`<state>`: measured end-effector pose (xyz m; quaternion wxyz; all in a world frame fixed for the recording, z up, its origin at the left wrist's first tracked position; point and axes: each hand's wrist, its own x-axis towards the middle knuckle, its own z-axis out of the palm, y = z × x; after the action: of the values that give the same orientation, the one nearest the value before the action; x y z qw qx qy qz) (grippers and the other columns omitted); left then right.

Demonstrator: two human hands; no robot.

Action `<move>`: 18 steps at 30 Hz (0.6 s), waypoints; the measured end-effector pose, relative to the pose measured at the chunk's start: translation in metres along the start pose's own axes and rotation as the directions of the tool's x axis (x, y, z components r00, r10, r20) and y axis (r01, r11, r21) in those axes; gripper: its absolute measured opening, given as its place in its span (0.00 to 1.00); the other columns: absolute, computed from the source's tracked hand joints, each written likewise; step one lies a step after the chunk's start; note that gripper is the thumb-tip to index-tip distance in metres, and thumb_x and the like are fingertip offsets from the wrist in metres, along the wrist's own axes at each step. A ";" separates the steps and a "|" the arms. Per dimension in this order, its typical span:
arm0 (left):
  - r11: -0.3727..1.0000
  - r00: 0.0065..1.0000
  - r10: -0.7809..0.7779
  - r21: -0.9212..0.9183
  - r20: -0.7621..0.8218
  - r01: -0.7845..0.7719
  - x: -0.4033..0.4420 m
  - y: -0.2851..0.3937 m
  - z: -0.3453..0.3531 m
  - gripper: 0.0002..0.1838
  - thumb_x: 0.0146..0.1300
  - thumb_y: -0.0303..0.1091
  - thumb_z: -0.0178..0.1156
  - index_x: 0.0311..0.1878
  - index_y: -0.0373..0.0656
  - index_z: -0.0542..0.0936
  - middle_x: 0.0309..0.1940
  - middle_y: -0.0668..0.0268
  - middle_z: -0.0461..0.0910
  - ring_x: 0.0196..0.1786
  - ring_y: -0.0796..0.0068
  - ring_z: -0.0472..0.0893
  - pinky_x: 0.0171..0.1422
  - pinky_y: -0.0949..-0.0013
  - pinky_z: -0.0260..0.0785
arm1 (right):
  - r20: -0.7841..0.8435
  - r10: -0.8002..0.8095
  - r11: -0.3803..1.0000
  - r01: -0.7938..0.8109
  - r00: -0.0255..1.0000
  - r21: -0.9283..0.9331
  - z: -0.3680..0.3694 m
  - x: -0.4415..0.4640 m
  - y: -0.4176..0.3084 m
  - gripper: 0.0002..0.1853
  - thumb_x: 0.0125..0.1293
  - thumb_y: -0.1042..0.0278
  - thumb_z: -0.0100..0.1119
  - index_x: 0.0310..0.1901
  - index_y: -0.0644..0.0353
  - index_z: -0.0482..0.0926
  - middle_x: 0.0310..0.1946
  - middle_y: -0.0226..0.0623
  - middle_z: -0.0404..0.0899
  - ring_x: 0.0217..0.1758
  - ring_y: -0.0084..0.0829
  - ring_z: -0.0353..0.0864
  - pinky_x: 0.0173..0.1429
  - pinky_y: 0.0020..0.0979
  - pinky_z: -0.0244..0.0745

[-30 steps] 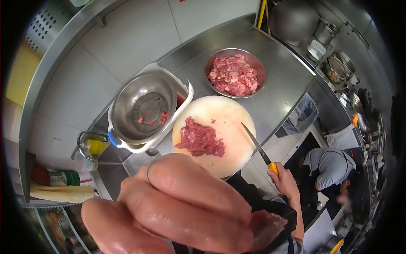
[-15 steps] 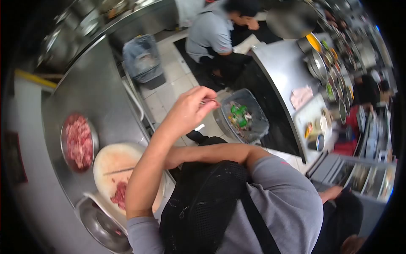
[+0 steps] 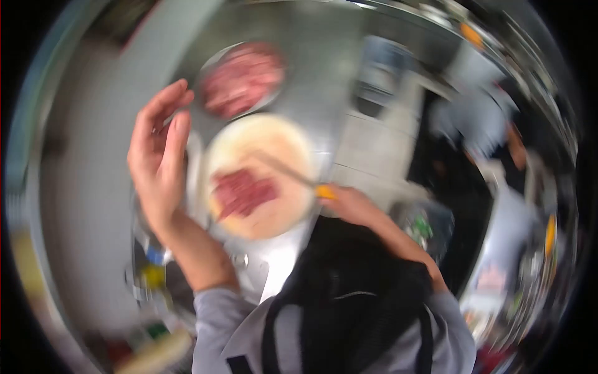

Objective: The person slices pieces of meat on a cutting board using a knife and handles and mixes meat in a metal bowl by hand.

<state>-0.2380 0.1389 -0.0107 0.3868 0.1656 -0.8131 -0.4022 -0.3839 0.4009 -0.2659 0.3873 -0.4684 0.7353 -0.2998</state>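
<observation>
My left hand (image 3: 161, 153) is raised at the left, beside a round pale cutting board (image 3: 274, 134). Its thumb and fingers are apart, with nothing visible between them. My right hand (image 3: 353, 204) is closed around the yellow handle of a knife (image 3: 286, 168) at the board's right edge. The blade reaches across the board, just above a pile of cut red meat (image 3: 246, 192). Beyond the board stands a metal bowl (image 3: 273, 100) heaped with pink-red meat pieces (image 3: 242, 78). Motion blur softens the whole view.
Board and bowl stand on a steel counter (image 3: 317, 68). On the floor to the right are a lined bin (image 3: 445, 227) with green scraps and another bin (image 3: 380, 68). A person in grey (image 3: 476, 121) is low down at the far right.
My left hand has swung left from above the scrap bin to beside the board, and its fingers have spread. My right hand, hidden before, now shows holding the knife. The view has turned toward the counter.
</observation>
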 end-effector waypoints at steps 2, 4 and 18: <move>0.981 0.943 -0.107 0.123 -0.315 0.153 -0.030 -0.027 -0.095 0.18 0.81 0.27 0.63 0.69 0.31 0.79 0.64 0.57 0.84 0.64 0.68 0.85 0.70 0.66 0.76 | -0.049 -0.040 0.999 0.042 0.998 0.031 -0.005 0.002 -0.002 0.21 0.80 0.55 0.63 0.65 0.59 0.77 0.49 0.58 0.88 0.52 0.63 0.87 0.54 0.57 0.81; 0.879 0.804 -0.194 0.265 -0.561 0.397 -0.087 -0.063 -0.189 0.18 0.80 0.32 0.66 0.66 0.30 0.81 0.57 0.57 0.87 0.57 0.71 0.86 0.67 0.67 0.78 | -0.037 -0.074 0.997 0.075 0.997 0.021 -0.010 0.002 -0.006 0.20 0.80 0.56 0.65 0.63 0.60 0.77 0.45 0.61 0.87 0.49 0.67 0.86 0.50 0.55 0.80; 0.233 0.645 -0.681 0.732 -0.346 0.640 -0.226 -0.324 -0.252 0.17 0.57 0.32 0.79 0.49 0.43 0.88 0.46 0.54 0.91 0.49 0.55 0.90 0.55 0.52 0.82 | 0.091 0.012 0.977 0.008 0.996 -0.215 -0.056 0.031 -0.071 0.19 0.82 0.55 0.63 0.61 0.62 0.77 0.38 0.62 0.86 0.44 0.68 0.86 0.45 0.52 0.80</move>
<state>0.0865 -0.0636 -0.2816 0.0405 0.6386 -0.7602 -0.1128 -0.4076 0.3494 -0.1888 0.3682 -0.5199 0.7454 -0.1963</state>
